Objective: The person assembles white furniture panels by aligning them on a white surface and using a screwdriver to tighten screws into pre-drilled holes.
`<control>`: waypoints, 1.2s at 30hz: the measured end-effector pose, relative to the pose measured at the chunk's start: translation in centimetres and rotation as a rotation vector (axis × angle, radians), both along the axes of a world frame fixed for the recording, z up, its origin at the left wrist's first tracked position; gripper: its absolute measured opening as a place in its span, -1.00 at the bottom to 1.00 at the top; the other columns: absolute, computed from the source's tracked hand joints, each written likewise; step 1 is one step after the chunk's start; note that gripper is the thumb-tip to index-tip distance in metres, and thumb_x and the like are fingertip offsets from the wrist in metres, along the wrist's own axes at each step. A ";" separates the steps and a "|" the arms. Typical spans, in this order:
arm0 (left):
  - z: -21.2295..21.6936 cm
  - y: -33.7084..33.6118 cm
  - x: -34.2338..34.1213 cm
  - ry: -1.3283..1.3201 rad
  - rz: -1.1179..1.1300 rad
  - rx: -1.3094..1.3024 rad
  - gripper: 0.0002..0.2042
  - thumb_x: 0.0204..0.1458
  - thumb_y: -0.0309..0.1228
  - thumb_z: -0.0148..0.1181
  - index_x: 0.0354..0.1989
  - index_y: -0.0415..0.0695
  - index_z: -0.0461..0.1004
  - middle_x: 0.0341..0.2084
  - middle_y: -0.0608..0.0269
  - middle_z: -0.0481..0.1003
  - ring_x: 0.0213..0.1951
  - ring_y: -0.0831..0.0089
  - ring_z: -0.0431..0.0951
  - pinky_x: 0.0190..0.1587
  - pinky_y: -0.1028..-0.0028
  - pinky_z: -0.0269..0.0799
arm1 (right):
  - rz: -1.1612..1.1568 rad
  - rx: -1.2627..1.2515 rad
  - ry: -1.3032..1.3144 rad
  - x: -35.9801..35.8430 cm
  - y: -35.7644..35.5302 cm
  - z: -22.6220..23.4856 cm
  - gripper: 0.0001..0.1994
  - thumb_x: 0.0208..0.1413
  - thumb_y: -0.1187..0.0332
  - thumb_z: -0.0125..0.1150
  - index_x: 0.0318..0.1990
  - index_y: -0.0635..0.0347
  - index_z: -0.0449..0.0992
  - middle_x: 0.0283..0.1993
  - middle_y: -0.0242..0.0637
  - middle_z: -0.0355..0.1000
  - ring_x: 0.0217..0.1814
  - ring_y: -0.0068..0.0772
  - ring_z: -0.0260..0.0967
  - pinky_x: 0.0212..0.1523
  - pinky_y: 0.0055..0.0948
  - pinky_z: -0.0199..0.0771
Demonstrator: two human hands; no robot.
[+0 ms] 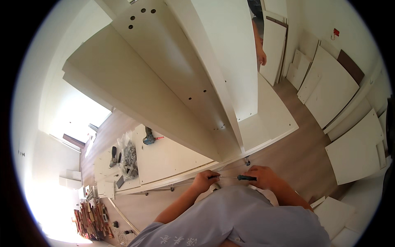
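Held level in front of my body is a screwdriver (pixel 247 178), its dark handle in my right hand (pixel 264 177). My left hand (pixel 202 181) closes at the other end of its thin metal shaft, around a small dark piece that I cannot make out clearly. Just beyond both hands runs the front edge of a white cabinet frame (pixel 189 177). Tall white panels (pixel 164 53) with dark round holes stand up from it, leaning to the upper left in view. A small dark fitting (pixel 247 161) sits at the frame's edge, near my right hand.
On the white panel at left lie a cordless drill (pixel 149 137), a dark-handled tool (pixel 113 157) and a clear bag of hardware (pixel 128 159). Loose boards (pixel 329 86) lean along the right wall. Another person's hand (pixel 261 57) shows behind the panels. Wood strips (pixel 91 218) are piled lower left.
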State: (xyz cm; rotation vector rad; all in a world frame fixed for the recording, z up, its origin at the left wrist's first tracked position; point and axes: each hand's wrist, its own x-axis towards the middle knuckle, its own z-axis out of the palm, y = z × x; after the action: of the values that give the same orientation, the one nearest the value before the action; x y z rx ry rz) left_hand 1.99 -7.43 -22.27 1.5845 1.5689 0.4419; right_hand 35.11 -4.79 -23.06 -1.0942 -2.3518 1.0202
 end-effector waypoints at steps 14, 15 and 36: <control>5.4 1.1 0.5 -0.757 0.018 -0.087 -0.79 0.06 -0.54 0.40 -0.12 -0.27 0.64 -0.40 0.37 0.56 -0.33 0.60 0.48 -0.21 0.55 0.46 | -0.248 -0.155 0.614 -1.6 -3.3 -1.9 -0.60 0.05 0.48 0.41 0.08 0.20 0.53 -0.08 -0.24 0.47 -0.08 -0.36 0.46 -0.05 -0.38 0.50; 6.2 1.4 0.8 -0.815 0.024 -0.116 -0.80 0.08 -0.53 0.39 -0.13 -0.27 0.64 -0.41 0.38 0.54 -0.35 0.60 0.46 -0.23 0.54 0.45 | -0.270 -0.185 0.653 -1.9 -3.5 -1.8 -0.59 0.08 0.46 0.39 0.11 0.21 0.52 -0.07 -0.24 0.47 -0.07 -0.37 0.46 -0.04 -0.38 0.50; 15.0 10.4 -5.8 0.370 -0.284 0.284 -0.59 0.04 -0.05 0.40 -0.25 -0.18 0.53 -0.53 0.18 0.56 -0.42 0.22 0.59 -0.31 0.27 0.47 | -0.759 0.198 0.527 -19.5 6.4 8.7 -0.54 0.24 0.39 0.17 0.30 0.17 0.37 0.13 0.10 0.44 0.06 0.15 0.48 0.04 -0.09 0.53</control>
State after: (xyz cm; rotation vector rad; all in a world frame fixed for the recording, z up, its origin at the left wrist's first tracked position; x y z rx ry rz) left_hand -3.80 2.96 -7.31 2.1712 1.5611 0.2293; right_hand 15.57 1.57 -14.35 -1.2842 -1.4001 0.6560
